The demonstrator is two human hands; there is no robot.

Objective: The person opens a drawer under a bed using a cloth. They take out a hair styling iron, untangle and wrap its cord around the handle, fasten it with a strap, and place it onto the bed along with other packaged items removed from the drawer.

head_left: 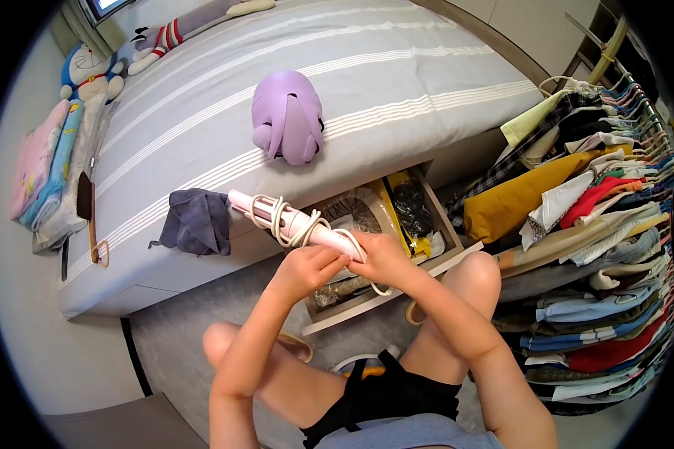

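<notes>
A pale pink rod-shaped appliance (318,233) with a cream cord (276,218) wound round it points up and to the left above an open drawer. My right hand (382,260) is wrapped round its lower end. Against that same end my left hand (307,271) presses with its fingers closed, on the cord or the handle; which one is hidden. A loop of cord hangs below my right hand. Beside the appliance's far tip, a dark grey cloth pouch (195,221) lies on the bed's edge.
The open drawer (436,262) holds plastic-wrapped items and a yellow package (391,217). On the striped bed (202,135) sits a purple object (287,116). Folded cloths (49,168), a brush (87,206) and plush toys (90,75) are left. Hanging clothes (591,284) crowd the right.
</notes>
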